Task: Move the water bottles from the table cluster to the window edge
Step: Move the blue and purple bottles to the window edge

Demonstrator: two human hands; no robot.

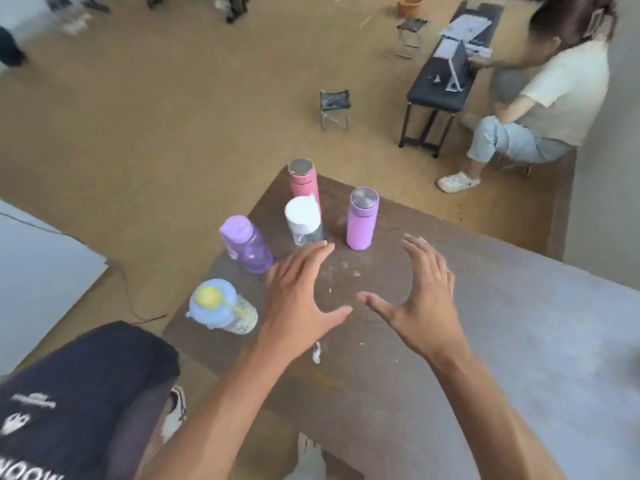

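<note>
Five water bottles point(362, 220) are being kept upright, caps up, clustered at the table's point(502, 341) far left corner, while the left hand point(299, 299) and right hand point(424, 299) are being held spread and empty nearby.

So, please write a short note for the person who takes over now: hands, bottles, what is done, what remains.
Left hand: open, empty, above the table.
Right hand: open, empty, same.
Five bottles upright on the table: pink flask, purple flask, white-capped clear bottle, purple-lidded bottle, blue-lidded bottle.
Done: nothing visible; none is held.
Left: all five. The window edge is not in view.
</note>
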